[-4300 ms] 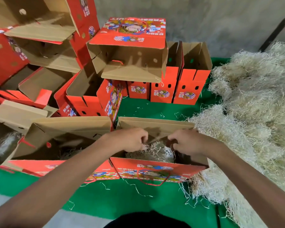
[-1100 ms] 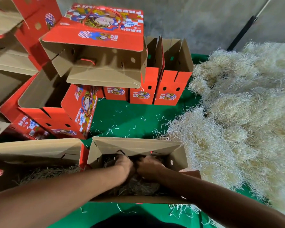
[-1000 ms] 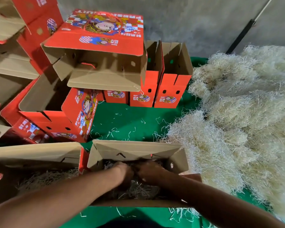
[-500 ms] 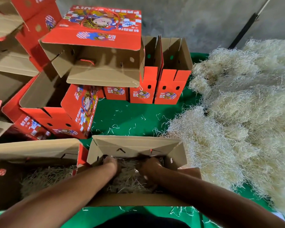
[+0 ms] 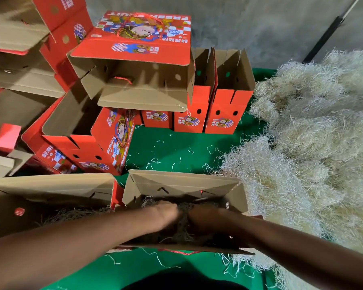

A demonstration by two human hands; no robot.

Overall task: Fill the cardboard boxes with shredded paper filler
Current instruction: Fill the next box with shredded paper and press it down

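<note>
An open cardboard box stands right in front of me on the green mat, brown inside and red outside. Shredded paper filler lies in it, in shadow. My left hand and my right hand are both down inside this box, close together, on the filler. Their fingers are buried in the shreds and blurred. A large pale heap of shredded paper lies to the right, touching the box's right side.
A second open box at my left holds some filler. Several red printed boxes are stacked behind and to the left, with two upright ones at the back. Loose shreds dot the green mat. A grey wall rises behind.
My hands have come together in the middle of the box, after being spread apart on the filler half a second ago. Earlier they were at the box's rim.
</note>
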